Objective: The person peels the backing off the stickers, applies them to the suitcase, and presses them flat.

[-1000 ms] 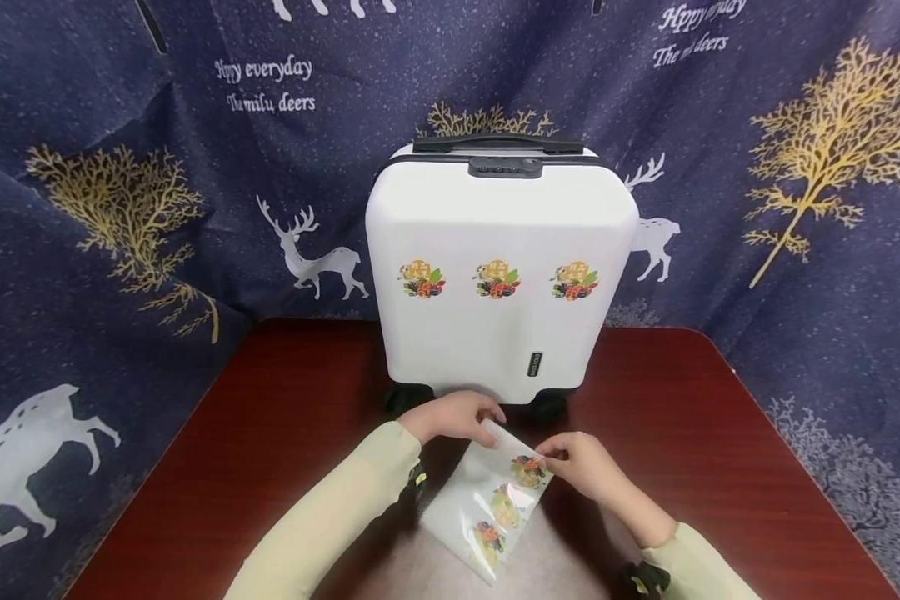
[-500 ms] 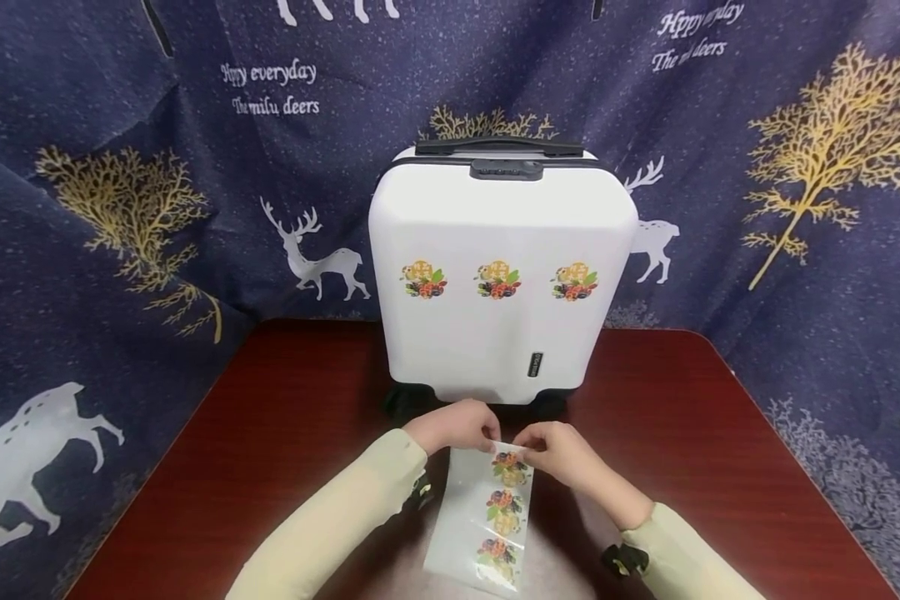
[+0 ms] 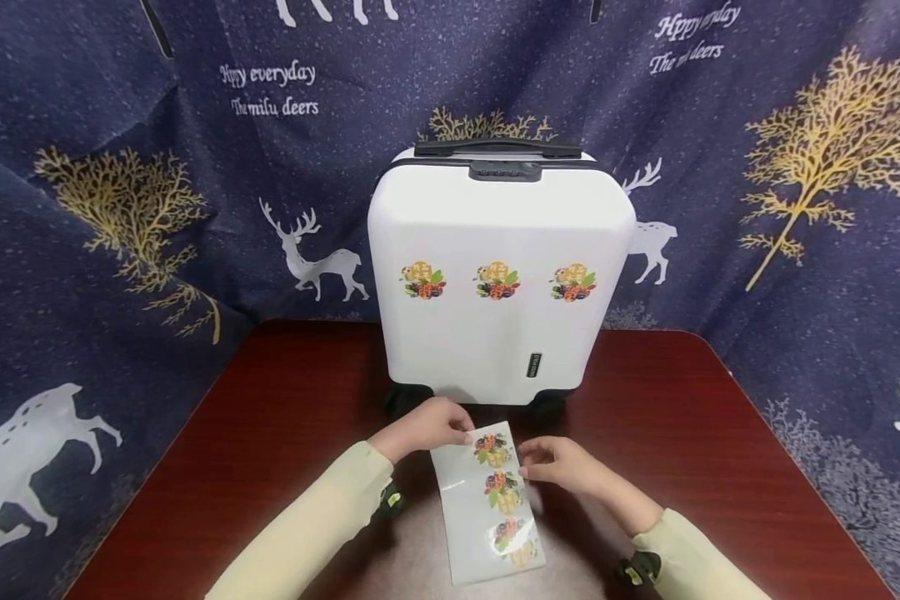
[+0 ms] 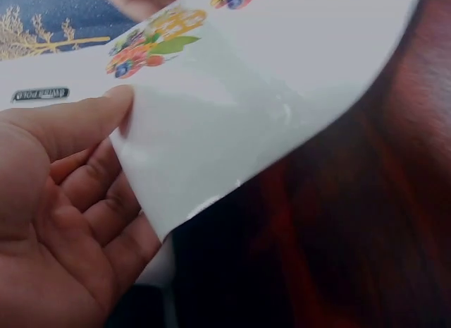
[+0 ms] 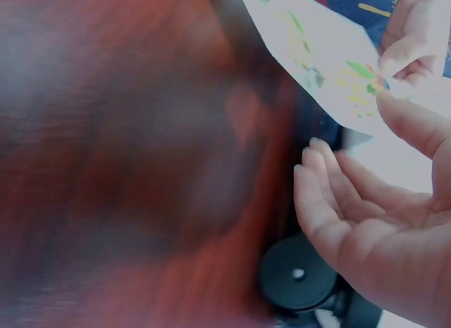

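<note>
Standing on the table [image 3: 682, 400] in the head view, the white suitcase [image 3: 465, 350] was backed by a blue cloth [image 3: 307, 167] printed with deer and trees. Its top was fitted with a black handle [image 3: 497, 149]; its front was marked by a row of three stickers [image 3: 497, 282], with a small tag [image 3: 534, 365] set below them. The sheet [image 3: 465, 517] was held in front of the suitcase, its far end near the suitcase's base, and three fruit prints [image 3: 504, 492] were carried along one of its sides. Its far edge was pinched by the left hand [image 3: 437, 423]. The right hand [image 3: 562, 465] was placed just beside the sheet's printed side, also in front of the suitcase.

In the left wrist view, the sheet was gripped between the left thumb and fingers, and the suitcase's tag was seen beyond the thumb.

In the right wrist view, the right fingers were released and loosely bent, held apart from the thumb. Part of the sheet was overlapped by the thumb tip; whether it was touched could not be told. A black wheel [image 5: 296, 271] of the suitcase was seen beyond the hand.
</note>
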Action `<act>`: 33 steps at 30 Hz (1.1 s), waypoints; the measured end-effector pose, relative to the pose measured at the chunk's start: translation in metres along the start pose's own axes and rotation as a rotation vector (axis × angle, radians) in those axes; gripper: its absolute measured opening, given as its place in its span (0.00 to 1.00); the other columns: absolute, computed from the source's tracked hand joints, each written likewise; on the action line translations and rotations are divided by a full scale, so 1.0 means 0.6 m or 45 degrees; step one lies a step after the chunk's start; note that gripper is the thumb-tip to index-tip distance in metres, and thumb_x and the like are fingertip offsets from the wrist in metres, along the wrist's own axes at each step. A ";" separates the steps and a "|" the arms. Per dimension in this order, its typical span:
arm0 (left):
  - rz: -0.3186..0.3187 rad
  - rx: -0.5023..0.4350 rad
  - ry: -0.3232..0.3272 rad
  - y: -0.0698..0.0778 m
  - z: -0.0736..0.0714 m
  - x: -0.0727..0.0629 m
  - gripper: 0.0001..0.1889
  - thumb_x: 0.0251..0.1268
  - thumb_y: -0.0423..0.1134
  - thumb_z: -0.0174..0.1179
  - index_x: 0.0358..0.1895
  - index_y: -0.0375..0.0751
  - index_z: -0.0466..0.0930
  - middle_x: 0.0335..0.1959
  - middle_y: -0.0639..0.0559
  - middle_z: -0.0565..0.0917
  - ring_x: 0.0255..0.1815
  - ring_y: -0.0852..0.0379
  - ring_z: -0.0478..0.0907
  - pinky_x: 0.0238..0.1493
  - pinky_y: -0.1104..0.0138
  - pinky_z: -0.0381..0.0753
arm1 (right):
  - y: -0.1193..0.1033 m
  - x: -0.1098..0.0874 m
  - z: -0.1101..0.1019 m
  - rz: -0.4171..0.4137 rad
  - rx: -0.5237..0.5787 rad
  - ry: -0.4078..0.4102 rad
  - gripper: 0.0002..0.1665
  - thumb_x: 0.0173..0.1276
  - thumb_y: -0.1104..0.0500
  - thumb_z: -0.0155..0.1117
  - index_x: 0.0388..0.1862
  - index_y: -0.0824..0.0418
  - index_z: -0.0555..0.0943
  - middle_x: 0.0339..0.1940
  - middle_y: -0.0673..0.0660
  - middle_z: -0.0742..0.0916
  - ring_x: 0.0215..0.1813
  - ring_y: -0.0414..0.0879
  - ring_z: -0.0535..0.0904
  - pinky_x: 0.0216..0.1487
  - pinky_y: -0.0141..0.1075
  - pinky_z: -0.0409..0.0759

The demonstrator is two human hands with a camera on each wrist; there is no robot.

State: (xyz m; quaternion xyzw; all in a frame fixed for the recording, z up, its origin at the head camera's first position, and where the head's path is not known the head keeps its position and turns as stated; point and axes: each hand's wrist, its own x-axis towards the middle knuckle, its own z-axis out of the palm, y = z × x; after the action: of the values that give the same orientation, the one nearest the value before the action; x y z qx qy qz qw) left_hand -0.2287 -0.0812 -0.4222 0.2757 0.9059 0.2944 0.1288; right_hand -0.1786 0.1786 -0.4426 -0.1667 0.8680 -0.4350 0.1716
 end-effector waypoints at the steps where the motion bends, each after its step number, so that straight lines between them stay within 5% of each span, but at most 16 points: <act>1: -0.012 -0.019 0.020 -0.005 0.000 -0.005 0.03 0.66 0.33 0.67 0.38 0.38 0.89 0.37 0.47 0.90 0.34 0.60 0.75 0.38 0.69 0.78 | 0.004 -0.003 0.000 0.010 0.020 -0.037 0.27 0.66 0.59 0.69 0.57 0.78 0.79 0.45 0.68 0.89 0.46 0.50 0.85 0.44 0.37 0.86; 6: -0.073 -0.137 0.117 -0.027 0.003 -0.027 0.04 0.66 0.34 0.68 0.39 0.36 0.89 0.37 0.46 0.90 0.33 0.61 0.75 0.36 0.70 0.77 | 0.027 -0.016 -0.001 0.091 0.140 -0.187 0.25 0.68 0.60 0.66 0.55 0.79 0.79 0.48 0.70 0.89 0.45 0.48 0.87 0.46 0.43 0.88; 10: -0.142 -0.301 0.186 -0.040 0.011 -0.042 0.06 0.67 0.33 0.66 0.41 0.33 0.88 0.37 0.44 0.90 0.32 0.61 0.75 0.34 0.72 0.76 | 0.044 -0.024 -0.002 0.113 0.181 -0.221 0.25 0.66 0.60 0.66 0.53 0.80 0.80 0.45 0.66 0.89 0.41 0.42 0.84 0.43 0.37 0.87; 21: -0.341 -0.646 0.409 -0.055 0.057 -0.072 0.08 0.64 0.32 0.67 0.42 0.30 0.87 0.40 0.38 0.89 0.33 0.60 0.80 0.32 0.70 0.80 | 0.072 -0.025 -0.020 0.248 0.422 -0.178 0.16 0.68 0.66 0.64 0.47 0.80 0.79 0.31 0.49 0.85 0.33 0.39 0.81 0.37 0.30 0.85; 27: -0.420 -0.781 0.458 -0.051 0.078 -0.082 0.10 0.66 0.33 0.66 0.45 0.28 0.86 0.41 0.37 0.89 0.29 0.61 0.79 0.27 0.70 0.79 | 0.073 -0.018 -0.033 0.274 0.410 -0.152 0.17 0.72 0.64 0.63 0.49 0.79 0.79 0.32 0.48 0.86 0.35 0.39 0.81 0.39 0.32 0.86; 33: -0.532 -0.970 0.438 -0.048 0.086 -0.091 0.13 0.68 0.32 0.62 0.47 0.22 0.82 0.40 0.38 0.88 0.30 0.61 0.81 0.34 0.67 0.84 | 0.068 -0.003 -0.031 0.269 0.335 -0.058 0.19 0.69 0.63 0.65 0.50 0.79 0.80 0.35 0.51 0.87 0.36 0.39 0.81 0.38 0.32 0.85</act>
State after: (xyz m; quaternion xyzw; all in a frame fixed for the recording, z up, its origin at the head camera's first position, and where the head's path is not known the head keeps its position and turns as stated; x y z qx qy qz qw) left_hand -0.1761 -0.1081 -0.4766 -0.0324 0.7776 0.6153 0.1253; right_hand -0.1908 0.2157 -0.4648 -0.0604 0.8122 -0.5206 0.2564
